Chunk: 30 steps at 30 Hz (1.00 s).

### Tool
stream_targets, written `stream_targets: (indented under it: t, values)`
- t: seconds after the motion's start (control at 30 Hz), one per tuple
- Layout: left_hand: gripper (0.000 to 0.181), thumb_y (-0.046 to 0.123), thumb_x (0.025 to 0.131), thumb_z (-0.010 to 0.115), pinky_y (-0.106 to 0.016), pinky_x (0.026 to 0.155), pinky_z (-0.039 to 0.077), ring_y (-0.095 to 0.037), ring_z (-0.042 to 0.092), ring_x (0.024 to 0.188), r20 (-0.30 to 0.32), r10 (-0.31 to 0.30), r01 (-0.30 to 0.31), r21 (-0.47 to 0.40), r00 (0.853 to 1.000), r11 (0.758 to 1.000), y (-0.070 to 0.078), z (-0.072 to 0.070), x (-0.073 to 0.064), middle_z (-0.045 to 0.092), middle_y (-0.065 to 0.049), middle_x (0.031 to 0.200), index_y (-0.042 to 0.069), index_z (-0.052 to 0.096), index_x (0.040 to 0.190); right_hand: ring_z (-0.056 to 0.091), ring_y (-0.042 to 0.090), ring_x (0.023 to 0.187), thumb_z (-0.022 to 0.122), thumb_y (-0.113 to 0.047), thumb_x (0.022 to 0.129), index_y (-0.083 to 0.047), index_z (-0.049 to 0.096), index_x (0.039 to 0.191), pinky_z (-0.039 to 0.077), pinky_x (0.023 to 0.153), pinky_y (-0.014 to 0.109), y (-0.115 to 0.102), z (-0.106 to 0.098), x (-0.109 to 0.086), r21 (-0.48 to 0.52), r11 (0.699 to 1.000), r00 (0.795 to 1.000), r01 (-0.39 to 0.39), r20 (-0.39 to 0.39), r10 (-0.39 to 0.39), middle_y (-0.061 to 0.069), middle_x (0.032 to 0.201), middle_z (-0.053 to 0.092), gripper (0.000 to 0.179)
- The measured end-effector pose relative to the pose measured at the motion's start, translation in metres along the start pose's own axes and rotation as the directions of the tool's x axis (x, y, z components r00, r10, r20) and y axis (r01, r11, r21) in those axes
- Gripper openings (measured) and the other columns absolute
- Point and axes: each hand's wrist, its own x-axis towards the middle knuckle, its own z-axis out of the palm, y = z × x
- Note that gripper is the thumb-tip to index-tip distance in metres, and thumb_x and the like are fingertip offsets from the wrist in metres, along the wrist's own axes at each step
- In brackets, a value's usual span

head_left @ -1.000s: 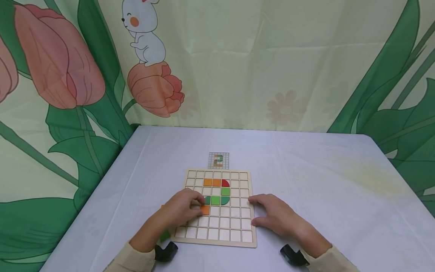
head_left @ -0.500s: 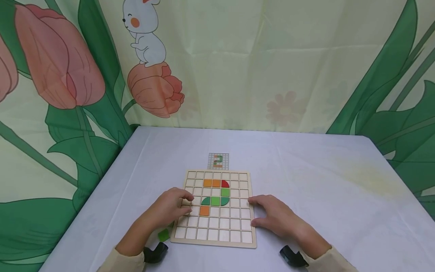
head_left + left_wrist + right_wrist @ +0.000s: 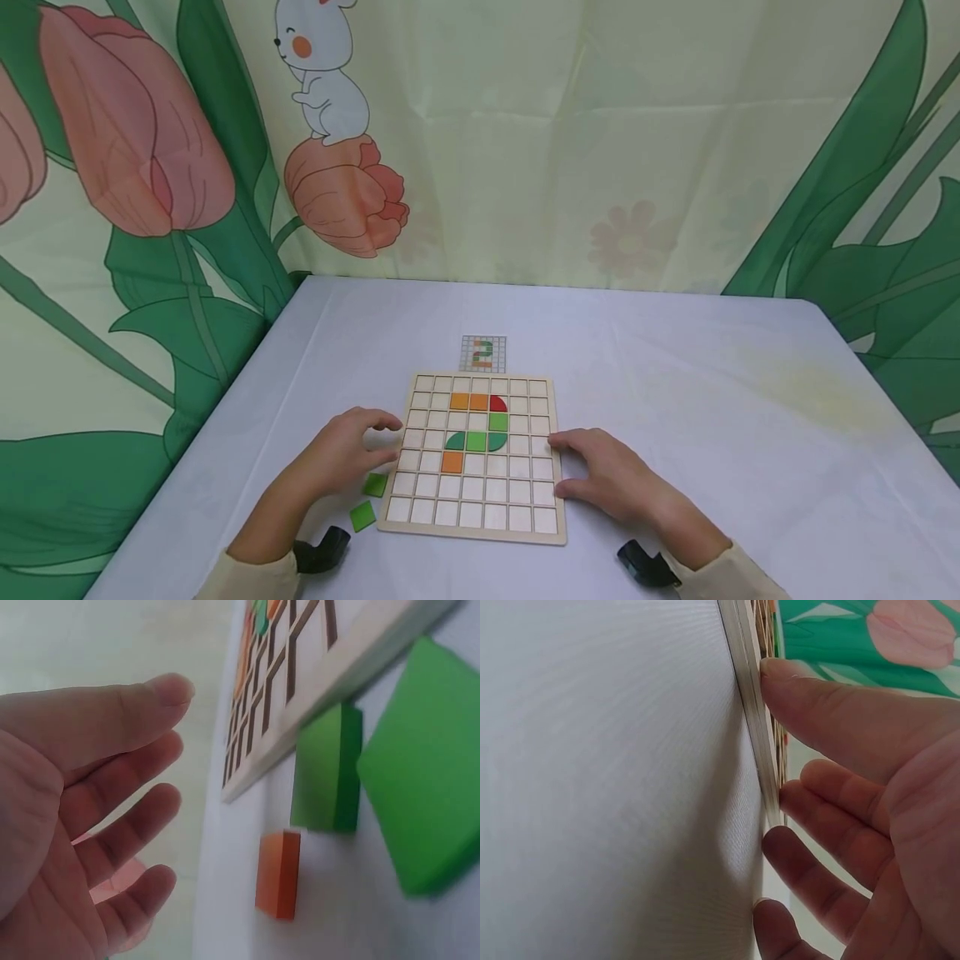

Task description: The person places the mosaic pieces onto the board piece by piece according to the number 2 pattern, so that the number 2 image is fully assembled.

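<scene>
Tile-puzzle board part-filled; left hand between placements.

The left hand (image 3: 341, 454) hovered with fingers loosely spread, holding nothing, beside the wooden grid board (image 3: 480, 533) and just above two loose green tiles (image 3: 369, 500) and an orange tile (image 3: 277, 874) on the desk (image 3: 712, 433). The right hand (image 3: 611, 475) pressed relaxed fingers against the board's right edge. The next move probably called for pinching one loose tile, guided by the pattern card (image 3: 483, 353).
</scene>
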Motion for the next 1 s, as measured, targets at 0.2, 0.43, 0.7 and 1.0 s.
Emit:
stream_targets:
  t: [0.2,0.43,0.7,1.0]
  values:
    - [0.036,0.012,0.083,0.082,-0.05,0.096,0.048,-0.028,0.056,0.119,0.026,-0.037,0.037,-0.011,0.999,0.999,-0.009,-0.005,-0.006,0.066,0.002,0.117,0.013,0.07,0.117,0.05,0.031,0.129,0.082,-0.023,0.083,-0.009,0.062,0.133,0.038,0.107,0.051,0.001,0.001,0.0,0.003,1.0,1.0,-0.001,-0.001,0.001,0.005,0.133,0.06,0.056]
    - [0.04,0.012,0.078,0.085,-0.051,0.1,0.045,-0.028,0.056,0.117,0.055,-0.041,0.04,0.006,0.998,0.999,-0.016,-0.007,-0.01,0.067,0.004,0.114,0.013,0.071,0.115,0.05,0.031,0.129,0.082,-0.023,0.082,-0.009,0.062,0.133,0.038,0.107,0.05,0.001,0.001,0.0,0.001,1.0,1.0,-0.005,0.001,0.005,0.005,0.133,0.06,0.056]
    - [0.044,0.011,0.072,0.09,-0.048,0.099,0.046,-0.024,0.056,0.112,0.095,-0.06,0.061,-0.009,0.994,0.998,-0.019,-0.003,-0.01,0.066,0.006,0.111,0.014,0.072,0.112,0.05,0.033,0.129,0.082,-0.022,0.083,-0.007,0.062,0.132,0.037,0.107,0.051,0.001,0.0,0.001,-0.004,1.0,1.0,0.012,0.001,-0.012,0.007,0.133,0.06,0.055]
    - [0.04,0.009,0.07,0.089,-0.043,0.089,0.047,-0.018,0.054,0.098,0.125,-0.014,0.015,-0.006,0.992,1.0,-0.021,0.002,-0.012,0.064,0.008,0.103,0.016,0.072,0.105,0.05,0.033,0.129,0.081,-0.021,0.083,-0.007,0.062,0.132,0.038,0.107,0.051,0.001,0.0,0.001,0.003,1.0,1.0,0.026,0.001,-0.026,0.007,0.132,0.06,0.055]
